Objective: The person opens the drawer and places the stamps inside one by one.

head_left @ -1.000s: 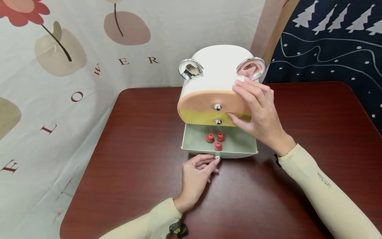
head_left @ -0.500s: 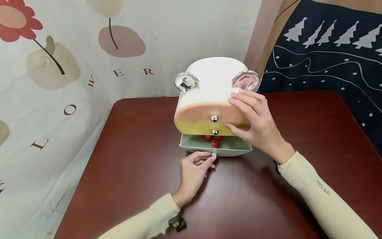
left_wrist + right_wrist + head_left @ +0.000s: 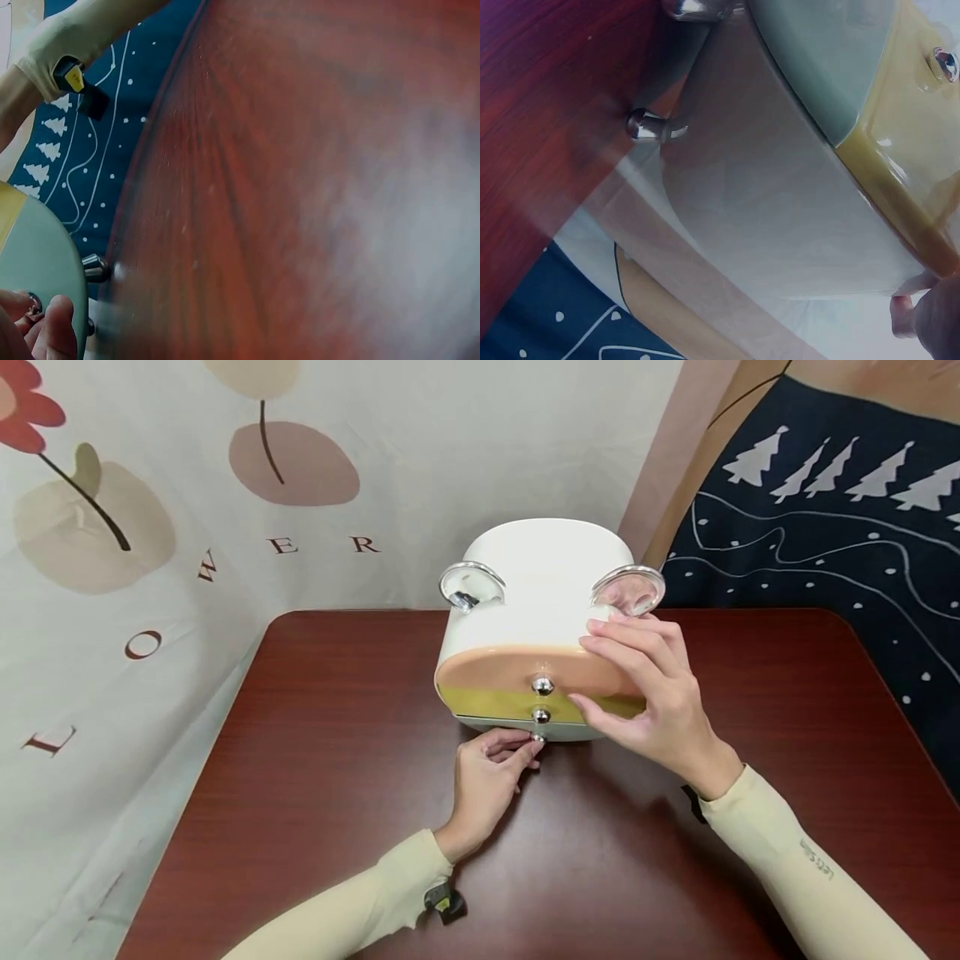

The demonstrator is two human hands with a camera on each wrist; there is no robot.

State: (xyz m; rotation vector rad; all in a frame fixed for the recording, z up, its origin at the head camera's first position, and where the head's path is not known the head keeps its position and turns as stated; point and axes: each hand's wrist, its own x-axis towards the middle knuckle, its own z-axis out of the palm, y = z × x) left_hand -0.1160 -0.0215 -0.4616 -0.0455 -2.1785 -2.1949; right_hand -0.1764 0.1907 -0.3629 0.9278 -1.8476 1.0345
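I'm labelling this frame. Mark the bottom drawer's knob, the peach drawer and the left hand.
bottom drawer's knob (image 3: 537, 737), head view, on the small silver ball pinched by the fingertips.
peach drawer (image 3: 495, 674), head view, on its front panel left of the knob.
left hand (image 3: 483, 785), head view, on the back of the hand.

The backdrop cloth (image 3: 150, 610) carries the brown letters "L", "O", "W", "E", "R". On the right sleeve (image 3: 817, 860) stands a small print that looks like "Let's Slim".
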